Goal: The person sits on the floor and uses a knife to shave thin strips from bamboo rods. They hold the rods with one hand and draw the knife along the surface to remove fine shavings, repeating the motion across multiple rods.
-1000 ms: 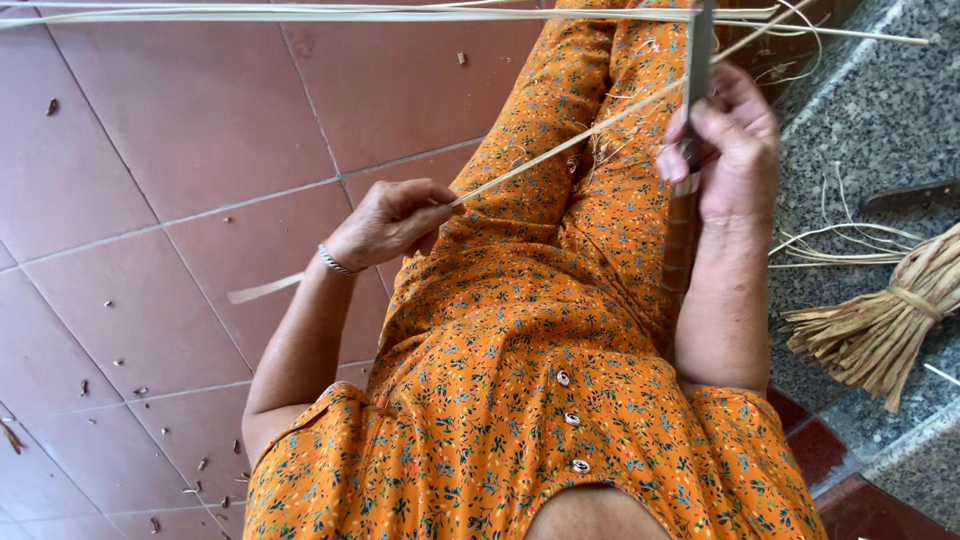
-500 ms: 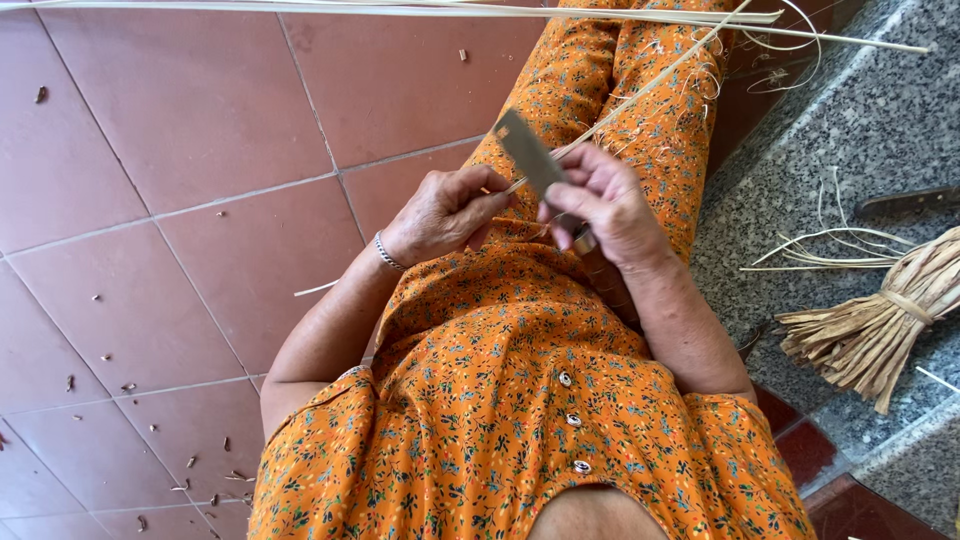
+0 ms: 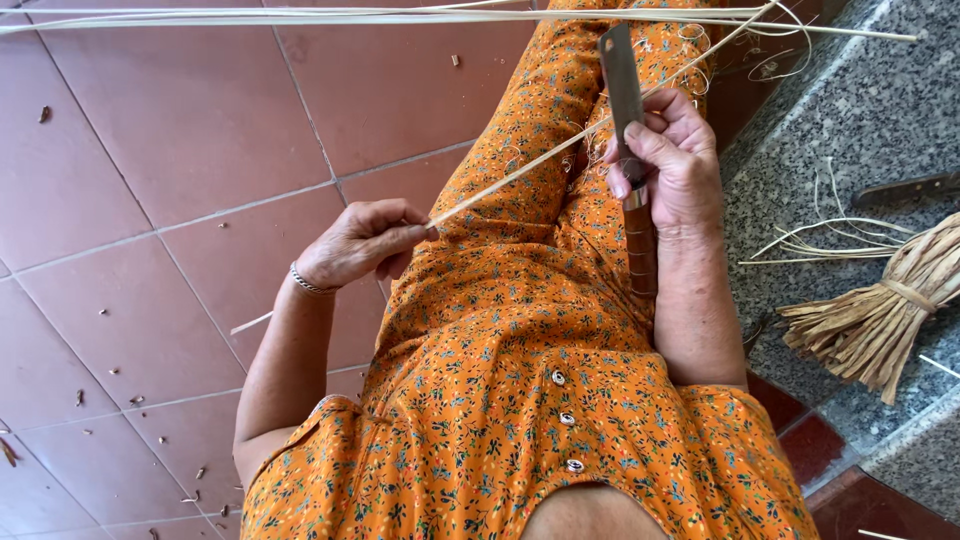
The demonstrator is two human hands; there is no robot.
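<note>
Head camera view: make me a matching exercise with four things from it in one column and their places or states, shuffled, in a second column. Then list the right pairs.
Things:
1. knife
2. thin pale strip
3. tied bundle of dried fibre
4. metal bracelet

Places or states:
A. lying on the speckled stone ledge
B. worn on the wrist of the left hand
C. gripped upright in the right hand
D. pinched at one end, stretched across the lap

Pairs: 1-C, 2-D, 3-A, 4-B
</note>
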